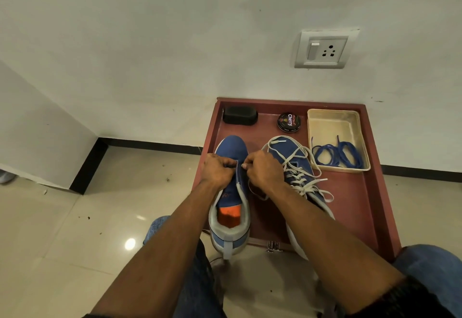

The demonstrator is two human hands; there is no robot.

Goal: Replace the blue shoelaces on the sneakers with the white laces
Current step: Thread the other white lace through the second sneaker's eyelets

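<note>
From the head view, a reddish-brown tray (370, 192) lay on a glossy beige tiled floor (62, 230), its far edge against a white wall (150, 42) with a black skirting strip and one socket plate (326, 48).

Two blue sneakers stood on the tray. The left sneaker (231, 150) sat along the tray's left edge, heel overhanging the near edge. The right sneaker (297, 165), in the middle, already carried one white lace (303, 185).

Both hands met over the left sneaker's eyelets: the left hand (217, 170) and the right hand (265, 170) each had fingers curled, pinching a second white lace (240, 187).

One cream tub (332, 117) in the far right corner held the blue laces (337, 155). One black polish tin (289, 122) and one black brush (240, 115) lay along the far edge.
</note>
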